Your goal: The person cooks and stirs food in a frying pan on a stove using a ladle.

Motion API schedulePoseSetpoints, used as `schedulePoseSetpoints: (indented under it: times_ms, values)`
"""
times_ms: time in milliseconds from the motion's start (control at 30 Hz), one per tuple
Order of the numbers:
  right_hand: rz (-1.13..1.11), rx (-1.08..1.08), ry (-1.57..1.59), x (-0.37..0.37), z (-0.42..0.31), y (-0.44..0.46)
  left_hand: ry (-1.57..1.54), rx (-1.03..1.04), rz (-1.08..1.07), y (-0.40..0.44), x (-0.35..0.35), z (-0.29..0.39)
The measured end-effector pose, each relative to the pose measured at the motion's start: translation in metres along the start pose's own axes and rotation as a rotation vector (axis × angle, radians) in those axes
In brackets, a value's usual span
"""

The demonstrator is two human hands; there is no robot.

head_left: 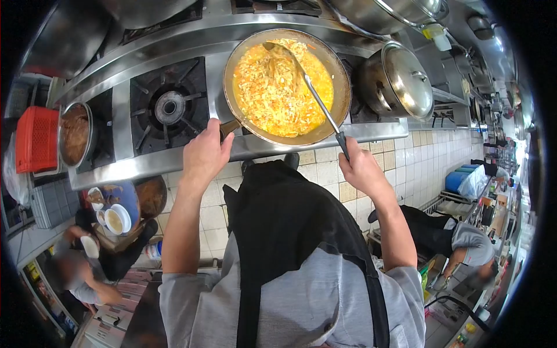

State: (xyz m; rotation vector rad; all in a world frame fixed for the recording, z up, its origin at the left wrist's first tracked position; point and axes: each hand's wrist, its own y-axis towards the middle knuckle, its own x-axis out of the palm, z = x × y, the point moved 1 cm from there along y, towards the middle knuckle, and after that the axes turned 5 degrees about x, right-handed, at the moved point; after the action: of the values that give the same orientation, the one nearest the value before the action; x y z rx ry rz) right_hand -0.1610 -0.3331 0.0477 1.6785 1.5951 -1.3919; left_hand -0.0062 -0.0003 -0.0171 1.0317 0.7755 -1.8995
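A wide frying pan sits on the stove, filled with a shredded yellow-orange food mixture in yellow liquid. My left hand is closed around the pan's handle. In my right hand is the black grip of a long metal cooking spoon. Its shaft crosses the right part of the pan, and its head lies at the mixture's far side, partly covered with food.
Left of the pan is a bare gas burner; a lidded pot stands to the right. A metal bowl of brown food and a red basket are at far left. Co-workers are at lower left and lower right.
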Motion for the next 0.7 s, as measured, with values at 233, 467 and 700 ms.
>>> schedulePoseSetpoints:
  times_ms: [233,467,700]
  values:
    - [0.037,-0.115,-0.176,-0.019,-0.026,0.026,-0.003,-0.018,-0.025,0.000,-0.004,0.002]
    - [0.063,-0.241,-0.246,-0.005,-0.019,0.045,-0.051,-0.018,0.030,-0.002,0.003,-0.002]
    - [0.030,-0.188,-0.201,-0.028,0.016,0.019,-0.124,-0.077,0.046,-0.003,0.001,-0.001]
